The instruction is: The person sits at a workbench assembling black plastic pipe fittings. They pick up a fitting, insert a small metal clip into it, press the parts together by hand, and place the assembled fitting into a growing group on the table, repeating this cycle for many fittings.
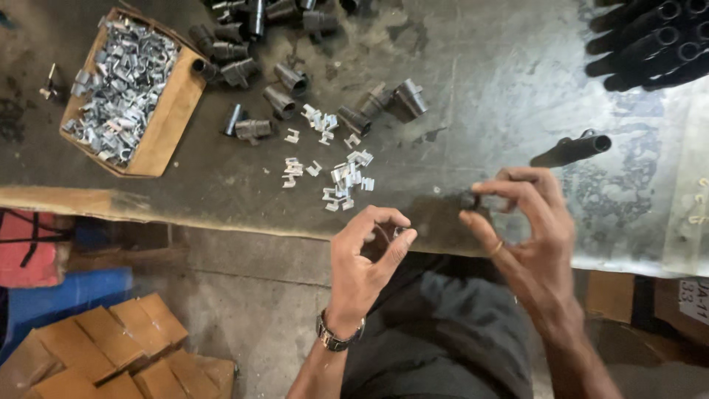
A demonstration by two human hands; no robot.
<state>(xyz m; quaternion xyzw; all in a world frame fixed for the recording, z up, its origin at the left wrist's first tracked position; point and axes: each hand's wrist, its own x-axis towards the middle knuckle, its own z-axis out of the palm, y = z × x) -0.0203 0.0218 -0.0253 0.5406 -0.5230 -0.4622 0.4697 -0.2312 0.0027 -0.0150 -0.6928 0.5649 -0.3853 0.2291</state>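
Bench: worn, stained metal worktop [473, 96] with a pale front edge; bare concrete floor below, folded cardboard boxes [111, 355] at lower left.
Left hand [365, 258]: raised just off the bench edge, wristwatch on the wrist; thumb and forefinger curl together around something small and dark. Too blurred to say whether it is a clip or a fitting.
Right hand [528, 236]: ring on one finger; fingertips pinch a short dark tube fitting [473, 200] at the near edge of the bench, just ahead of the left hand's fingertips.
Ahead of the left hand: loose scatter of small bright metal clips [343, 181] on the bench, within easy reach.
Further ahead: heap of dark grey tube fittings [284, 85], some standing, some tipped over.
Far ahead-left: open cardboard box [173, 111] full of the same metal clips.
Ahead of the right hand: one long black tube [572, 150] lying alone; beyond it, a stack of black tubes [650, 44] at the far corner.
Step in hand (judgement): both hands are brought together as if joining a small part to the pinched fitting; the two pieces look close but not yet met.
Next move calls for (judgement): steady alignment of the small piece with the fitting's end, the right-hand pinch kept firm so the fitting does not turn.
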